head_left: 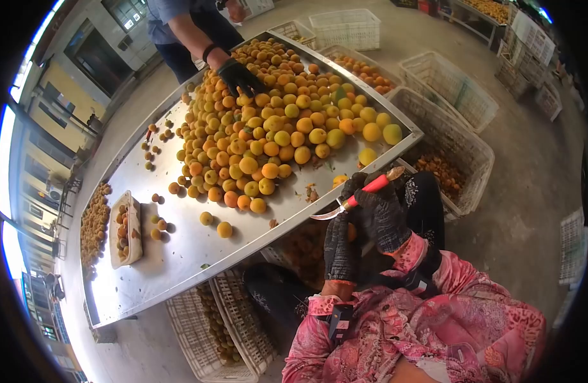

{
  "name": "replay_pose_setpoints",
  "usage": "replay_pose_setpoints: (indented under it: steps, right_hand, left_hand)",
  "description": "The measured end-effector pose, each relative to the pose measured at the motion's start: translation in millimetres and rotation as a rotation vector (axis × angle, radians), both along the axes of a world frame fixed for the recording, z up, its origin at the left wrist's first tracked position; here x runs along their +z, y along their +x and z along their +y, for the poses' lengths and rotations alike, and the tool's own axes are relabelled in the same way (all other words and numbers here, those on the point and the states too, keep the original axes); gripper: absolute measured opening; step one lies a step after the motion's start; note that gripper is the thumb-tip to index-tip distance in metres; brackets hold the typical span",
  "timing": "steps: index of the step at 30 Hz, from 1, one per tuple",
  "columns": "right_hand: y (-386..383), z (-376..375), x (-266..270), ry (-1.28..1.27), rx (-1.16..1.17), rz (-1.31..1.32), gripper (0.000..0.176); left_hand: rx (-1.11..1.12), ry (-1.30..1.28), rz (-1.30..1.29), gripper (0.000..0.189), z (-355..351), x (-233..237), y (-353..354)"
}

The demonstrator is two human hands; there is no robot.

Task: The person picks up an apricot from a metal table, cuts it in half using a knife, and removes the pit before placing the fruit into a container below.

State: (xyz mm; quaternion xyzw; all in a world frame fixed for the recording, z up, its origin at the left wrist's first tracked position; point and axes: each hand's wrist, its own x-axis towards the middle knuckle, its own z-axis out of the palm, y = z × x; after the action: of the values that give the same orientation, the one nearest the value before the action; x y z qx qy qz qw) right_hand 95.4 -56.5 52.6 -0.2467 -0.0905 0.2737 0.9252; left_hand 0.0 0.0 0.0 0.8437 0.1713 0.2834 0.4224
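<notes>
Head view: the right hand (379, 214) grips a red-handled curved knife (370, 187); I can't tell what the left hand (340, 252) holds. Seemingly apricots (246, 165) are being cut; the next stroke wants steadiness.

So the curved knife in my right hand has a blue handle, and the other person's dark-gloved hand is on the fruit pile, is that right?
Not quite: the handle is red, not blue, as the head view shows. The rest stands: the curved knife is in your right hand, and the other person's dark-gloved hand is on the fruit pile.
</notes>
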Motion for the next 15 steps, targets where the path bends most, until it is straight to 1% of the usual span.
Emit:
replay_pose_setpoints:
  steps: [2, 3, 5, 6, 8, 9, 11, 12, 14, 15]
  right_hand:
    - [-3.8, -2.5, 4.8, -0.179, 0.035, -0.119, 0.021]
    - [-7.8, -8.9, 8.5, -0.189, 0.040, -0.103, 0.021]
    - [-12.7, -6.7, 13.5, -0.310, 0.049, -0.171, 0.019]
    - [-9.9, -4.3, 12.5, -0.298, 0.050, -0.185, 0.019]
    - [-12.9, -6.6, 8.5, -0.394, 0.080, -0.229, 0.020]
    - [-12.7, -9.0, 7.8, -0.391, 0.082, -0.235, 0.020]
    - [-14.2, -13.2, 6.3, -0.678, 0.060, -0.582, 0.022]
    - [-15.7, -13.3, 4.4, -0.675, 0.064, -0.584, 0.022]
    - [-17.5, -10.8, -1.6, -0.568, 0.088, -0.501, 0.025]
    - [-16.9, -9.1, -4.6, -0.564, 0.089, -0.504, 0.025]
  left_hand:
    - [-0.021, -0.228, -0.070, 0.053, 1.0, -9.9, 0.6]
    - [-0.016, -0.239, -0.055, 0.053, -7.5, 0.4, -3.4]
    - [0.067, -0.418, -0.090, 0.048, -10.3, 28.6, -5.6]
    - [0.068, -0.406, -0.104, 0.048, -4.0, 27.4, -0.7]
    - [0.024, -1.780, -0.471, 0.033, 4.6, 24.6, -2.1]
    - [0.022, -1.777, -0.477, 0.033, 4.5, 25.6, -0.5]
    - [0.130, -0.946, -0.301, 0.020, 2.4, 27.3, 0.3]
    - [0.134, -0.943, -0.304, 0.020, 4.9, 24.0, -0.8]
    - [0.215, -1.684, -0.486, 0.021, 12.3, 14.9, -2.8]
    - [0.214, -1.680, -0.489, 0.021, 13.4, 15.9, -3.3]
